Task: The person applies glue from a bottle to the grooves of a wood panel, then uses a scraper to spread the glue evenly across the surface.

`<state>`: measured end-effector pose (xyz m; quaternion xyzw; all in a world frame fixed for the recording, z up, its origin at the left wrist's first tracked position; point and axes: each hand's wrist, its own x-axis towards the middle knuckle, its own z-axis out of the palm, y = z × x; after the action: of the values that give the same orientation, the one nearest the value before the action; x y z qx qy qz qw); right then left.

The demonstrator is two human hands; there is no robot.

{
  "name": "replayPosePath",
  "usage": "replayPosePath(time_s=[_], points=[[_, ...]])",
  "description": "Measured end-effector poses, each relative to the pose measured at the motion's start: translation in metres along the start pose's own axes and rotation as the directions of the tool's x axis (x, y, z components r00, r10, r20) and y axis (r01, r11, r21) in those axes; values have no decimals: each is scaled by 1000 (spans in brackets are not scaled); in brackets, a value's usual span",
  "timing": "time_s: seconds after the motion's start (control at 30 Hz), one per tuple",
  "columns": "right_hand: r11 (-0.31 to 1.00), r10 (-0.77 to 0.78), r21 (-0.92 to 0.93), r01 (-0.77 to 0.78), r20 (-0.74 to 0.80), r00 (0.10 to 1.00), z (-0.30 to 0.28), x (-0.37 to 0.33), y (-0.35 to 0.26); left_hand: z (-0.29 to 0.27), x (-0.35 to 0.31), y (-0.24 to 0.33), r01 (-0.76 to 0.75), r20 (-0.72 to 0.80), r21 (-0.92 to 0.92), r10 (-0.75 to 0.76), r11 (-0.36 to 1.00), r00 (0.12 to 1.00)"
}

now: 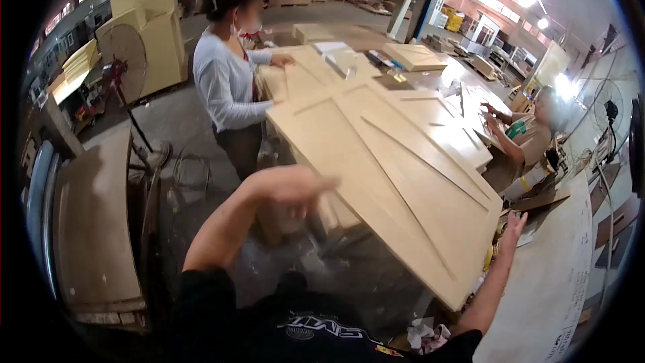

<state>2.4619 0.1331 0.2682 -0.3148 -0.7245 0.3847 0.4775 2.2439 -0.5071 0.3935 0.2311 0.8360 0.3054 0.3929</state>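
In front of me lies a large pale wooden door panel with raised straight and diagonal strips. My left hand is in the air by the panel's near left edge, somewhat blurred, with one finger stretched toward the panel. It shows nothing held. Beyond the panel's right edge is my right hand, its fingers extended and apart, also without anything in them. Whether either hand touches the panel cannot be made out.
A person in a grey long-sleeved top stands at the panel's far left. Another person works at the right. More pale panels lie beyond. A pedestal fan and leaning brown boards stand left; a white board is at the right.
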Motion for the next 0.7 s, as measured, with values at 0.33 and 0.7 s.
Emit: replayPosePath(time_s=[0.33,0.7], points=[[900,-134,-196,390,727,673,145,-80,-265,-79,107,10,-623,-190,479,766,619,615],[792,-76,-288,538,828,555,295,-127,-251,-91,259,37,-514,-81,747,825,422,560]])
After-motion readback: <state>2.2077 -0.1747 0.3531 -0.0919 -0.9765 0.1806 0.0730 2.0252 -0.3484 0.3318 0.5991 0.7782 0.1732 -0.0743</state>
